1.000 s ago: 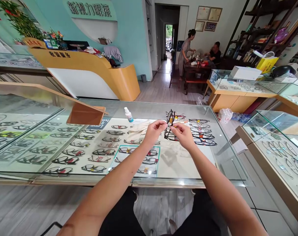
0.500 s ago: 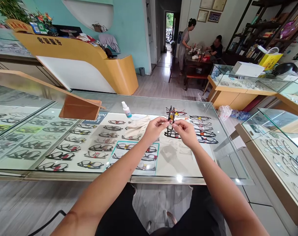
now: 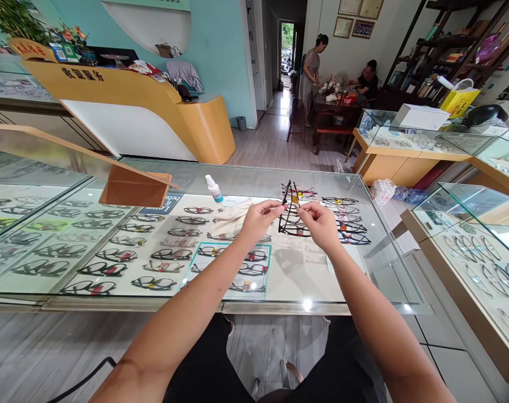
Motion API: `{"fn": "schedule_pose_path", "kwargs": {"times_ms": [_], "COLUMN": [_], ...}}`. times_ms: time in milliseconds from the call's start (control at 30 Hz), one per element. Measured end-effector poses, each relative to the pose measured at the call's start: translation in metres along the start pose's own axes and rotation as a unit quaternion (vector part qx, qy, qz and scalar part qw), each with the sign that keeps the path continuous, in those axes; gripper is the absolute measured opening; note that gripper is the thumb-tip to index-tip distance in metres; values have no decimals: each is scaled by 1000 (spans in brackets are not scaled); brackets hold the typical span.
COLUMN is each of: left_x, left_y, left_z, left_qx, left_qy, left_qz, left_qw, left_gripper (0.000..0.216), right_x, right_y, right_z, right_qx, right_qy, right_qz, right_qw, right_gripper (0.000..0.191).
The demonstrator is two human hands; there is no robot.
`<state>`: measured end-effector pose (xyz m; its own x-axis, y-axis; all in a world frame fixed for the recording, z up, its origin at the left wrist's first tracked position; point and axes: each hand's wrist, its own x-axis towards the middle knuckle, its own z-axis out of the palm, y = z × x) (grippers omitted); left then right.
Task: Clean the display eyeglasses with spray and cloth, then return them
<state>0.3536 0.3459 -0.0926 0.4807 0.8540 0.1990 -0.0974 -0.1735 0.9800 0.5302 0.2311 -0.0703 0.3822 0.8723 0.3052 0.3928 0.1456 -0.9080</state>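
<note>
Above the glass counter, a pair of dark-framed eyeglasses [image 3: 286,193] is held up between my two hands, with a yellowish patch showing near its upper part. My left hand [image 3: 258,221] pinches its left side between thumb and fingers. On the opposite side, my right hand [image 3: 320,224] has its thumb and fingers closed on the same eyeglasses. Left of my left hand lies a cream cloth [image 3: 229,217], partly hidden by that hand. A white spray bottle [image 3: 213,189] with a blue-green base stands behind the cloth.
Several rows of eyeglasses [image 3: 154,282] show through the glass counter [image 3: 296,306]. A wooden-edged panel with a brown block [image 3: 135,187] is at the left. More display cases [image 3: 409,150] stand at the right. Two people are at a table [image 3: 325,106] in the back.
My hands have moved slightly apart, and the two dark arms of the eyeglasses are spread wider at the bottom. The camera view has shifted a little.
</note>
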Motion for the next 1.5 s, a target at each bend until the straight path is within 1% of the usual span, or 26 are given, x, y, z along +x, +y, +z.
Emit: {"fn": "schedule_pose_path", "kwargs": {"times_ms": [100, 167, 267, 333, 367, 467, 533, 600, 667, 733, 767, 867, 1000, 1167, 1233, 1333, 1500], "left_x": [1, 1, -1, -3, -4, -6, -8, -11, -14, -16, -17, -18, -19, -19, -18, -15, -7], "left_y": [0, 3, 10, 12, 13, 10, 8, 8, 9, 12, 12, 13, 11, 12, 14, 17, 21], "left_z": [-4, -7, -8, -6, -4, 2, 7, 11, 15, 17, 18, 20, 22, 22, 21, 18, 6], "left_qx": [38, 77, 136, 155, 151, 81, 41, 37, 50, 58, 61, 62, 67, 47, 30, -17, -91], "left_qy": [3, 6, 1, -9, -12, -13, -5, -5, -14, -22, -24, -20, -21, -12, 3, 31, 101], "left_qz": [19, 29, 46, 46, 41, 22, 21, 27, 34, 36, 37, 35, 40, 26, 18, 5, -12], "left_qw": [999, 997, 990, 987, 988, 996, 999, 999, 998, 997, 997, 997, 997, 998, 999, 999, 991], "left_gripper": [40, 38, 35, 34, 35, 38, 38, 37, 36, 34, 34, 32, 31, 34, 36, 38, 46], "right_x": [1, 2, 5, 5, 5, 0, -5, -8, -9, -9, -8, -6, -5, -3, -2, 1, 6], "right_y": [0, -1, -3, -5, -6, -9, -11, -11, -11, -10, -10, -6, -3, -1, -1, 2, 12], "right_z": [-6, -12, -21, -23, -23, -16, -9, -2, 4, 6, 7, 8, 8, 7, 5, 3, 2], "right_qx": [-24, -51, -100, -125, -130, -120, -116, -117, -109, -96, -89, -74, -61, -42, -32, 10, 96], "right_qy": [52, 105, 191, 222, 227, 215, 184, 135, 85, 55, 50, 63, 71, 70, 74, 70, 56], "right_qz": [20, 16, -21, -55, -72, -101, -95, -74, -52, -34, -26, -7, 4, 4, 12, 20, 50], "right_qw": [998, 993, 976, 965, 962, 964, 971, 981, 989, 993, 994, 995, 996, 997, 997, 997, 993], "right_gripper": [31, 32, 31, 31, 31, 36, 33, 32, 35, 41, 44, 50, 40, 59, 59, 58, 44]}}
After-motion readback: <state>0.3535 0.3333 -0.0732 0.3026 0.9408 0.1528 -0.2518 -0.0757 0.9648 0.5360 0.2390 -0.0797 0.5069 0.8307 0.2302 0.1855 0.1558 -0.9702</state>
